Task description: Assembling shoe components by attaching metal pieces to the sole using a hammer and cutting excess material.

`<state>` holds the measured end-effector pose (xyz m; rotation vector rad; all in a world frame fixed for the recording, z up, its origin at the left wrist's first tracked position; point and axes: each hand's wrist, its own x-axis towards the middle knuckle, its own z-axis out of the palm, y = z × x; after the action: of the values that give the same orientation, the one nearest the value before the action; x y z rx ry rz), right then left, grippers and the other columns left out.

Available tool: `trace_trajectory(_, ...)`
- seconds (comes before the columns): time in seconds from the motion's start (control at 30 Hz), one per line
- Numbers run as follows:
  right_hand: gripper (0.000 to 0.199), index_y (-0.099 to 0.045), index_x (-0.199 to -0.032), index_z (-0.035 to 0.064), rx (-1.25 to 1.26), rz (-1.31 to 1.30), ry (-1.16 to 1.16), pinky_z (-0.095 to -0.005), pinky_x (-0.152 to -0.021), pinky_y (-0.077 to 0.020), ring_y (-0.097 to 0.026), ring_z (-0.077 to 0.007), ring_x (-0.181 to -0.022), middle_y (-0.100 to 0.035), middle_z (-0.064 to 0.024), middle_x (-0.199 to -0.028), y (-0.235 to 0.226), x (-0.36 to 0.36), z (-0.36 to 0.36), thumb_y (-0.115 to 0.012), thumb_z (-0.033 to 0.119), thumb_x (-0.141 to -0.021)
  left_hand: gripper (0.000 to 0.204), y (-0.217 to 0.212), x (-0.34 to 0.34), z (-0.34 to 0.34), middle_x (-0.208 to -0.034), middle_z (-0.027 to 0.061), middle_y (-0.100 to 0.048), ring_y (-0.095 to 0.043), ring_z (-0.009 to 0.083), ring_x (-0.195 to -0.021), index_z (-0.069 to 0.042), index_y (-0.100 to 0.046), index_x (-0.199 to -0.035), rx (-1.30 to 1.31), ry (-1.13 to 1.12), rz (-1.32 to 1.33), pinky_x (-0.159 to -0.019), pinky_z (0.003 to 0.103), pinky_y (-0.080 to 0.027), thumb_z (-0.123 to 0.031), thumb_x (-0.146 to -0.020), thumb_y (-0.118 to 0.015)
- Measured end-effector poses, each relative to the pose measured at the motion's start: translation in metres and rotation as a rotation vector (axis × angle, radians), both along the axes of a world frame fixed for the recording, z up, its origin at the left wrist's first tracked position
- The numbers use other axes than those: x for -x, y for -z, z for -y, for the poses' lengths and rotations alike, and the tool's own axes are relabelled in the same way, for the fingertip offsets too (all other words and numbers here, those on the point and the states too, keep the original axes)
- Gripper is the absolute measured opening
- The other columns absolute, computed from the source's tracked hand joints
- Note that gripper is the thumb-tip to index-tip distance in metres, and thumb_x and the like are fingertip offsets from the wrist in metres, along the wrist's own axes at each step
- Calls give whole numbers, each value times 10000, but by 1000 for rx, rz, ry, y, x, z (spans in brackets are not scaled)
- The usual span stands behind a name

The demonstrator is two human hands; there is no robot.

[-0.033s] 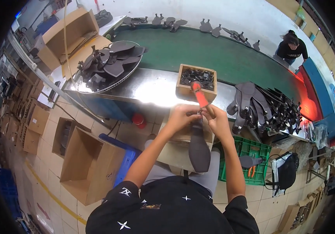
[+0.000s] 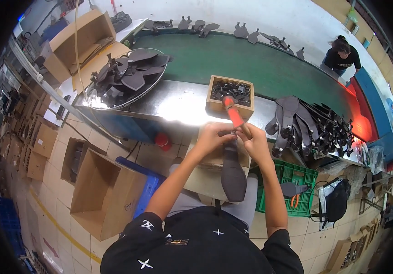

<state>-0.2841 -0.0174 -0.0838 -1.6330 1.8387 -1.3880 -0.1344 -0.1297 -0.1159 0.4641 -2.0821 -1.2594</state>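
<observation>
A dark grey shoe sole (image 2: pixel 233 180) lies lengthwise on a pale work block (image 2: pixel 201 182) in front of me, its wide end toward my body. At its narrow far end, my left hand (image 2: pixel 214 138) is closed, thumb and fingers pinching there. My right hand (image 2: pixel 257 145) meets it from the other side, its fingertips at the same end. Tucked in that right hand is a hammer (image 2: pixel 236 117) with a red head and wooden handle, tilted up and away. Whatever small part sits between the fingertips is mostly hidden.
Beyond my hands stands a wooden box (image 2: pixel 231 108) of small black parts. A wire basket (image 2: pixel 128 98) of dark pieces is left; stacked soles (image 2: pixel 292 118) lie right. A green conveyor belt (image 2: pixel 233 57) runs behind. Cardboard box (image 2: pixel 107 196) and green crate (image 2: pixel 276 201) flank me.
</observation>
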Motion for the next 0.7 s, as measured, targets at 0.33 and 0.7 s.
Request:
trace_trajectory(0.33, 232, -637, -1051, -6, 80, -186, -5, -338, -691, -506, -663, -246, -800, -655, -157, -927, -27, -10, -7, -690, 20, -827, 357, -4, -2, 5, -790, 48, -696, -632, 107, -713, -1, -708, -1066, -177, -44, 117, -634, 292, -521, -175, -776, -823)
trace_trajectory(0.7, 468, -447, -1410, -13, 116, -187, 180, -357, -824, -509, -646, -327, -911, -632, -235, -1082, -45, -56, -98, -553, 12, -955, 234, -8, -2, -2, -909, 78, -728, -640, 117, -829, 23, -741, -985, -322, 44, -43, -746, 267, -513, -79, -775, -765)
